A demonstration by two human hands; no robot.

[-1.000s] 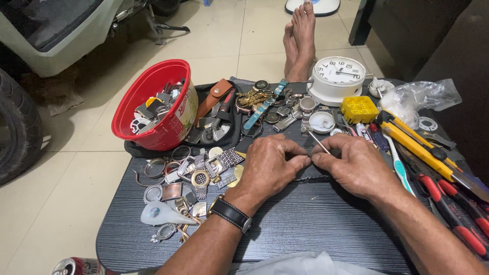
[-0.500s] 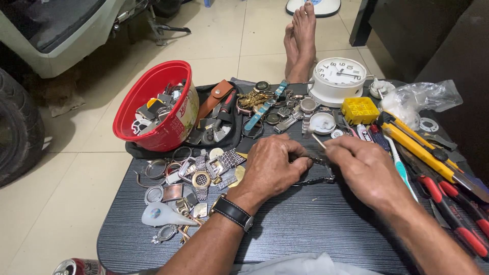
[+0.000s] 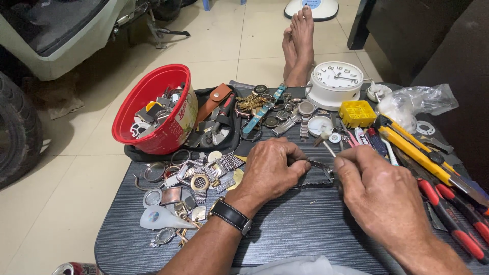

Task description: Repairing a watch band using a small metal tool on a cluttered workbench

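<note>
Frame centre, left hand [image 3: 270,170] and right hand [image 3: 379,196], fingers pinched on a dark watch bracelet [image 3: 318,175] over the black table [image 3: 300,229], red bowl [image 3: 153,109] upper left, white clock [image 3: 336,84] above.

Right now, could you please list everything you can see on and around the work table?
watch bracelet: one, dark metal, table centre, held between both hands
red bowl: one, far left, full of parts
loose watch parts: many, silver and gold, left of the hands
watches: several, mixed colours, far centre
alarm clock: one, white, far right
yellow box: one, beside the clock
utility knife: one, yellow, right edge
pliers: red-handled, count unclear, right edge
plastic bag: one, clear, far right
table: one, dark
bare feet: two, on the floor beyond
left hand: wears a black wristwatch
right hand: pinches the bracelet
</note>
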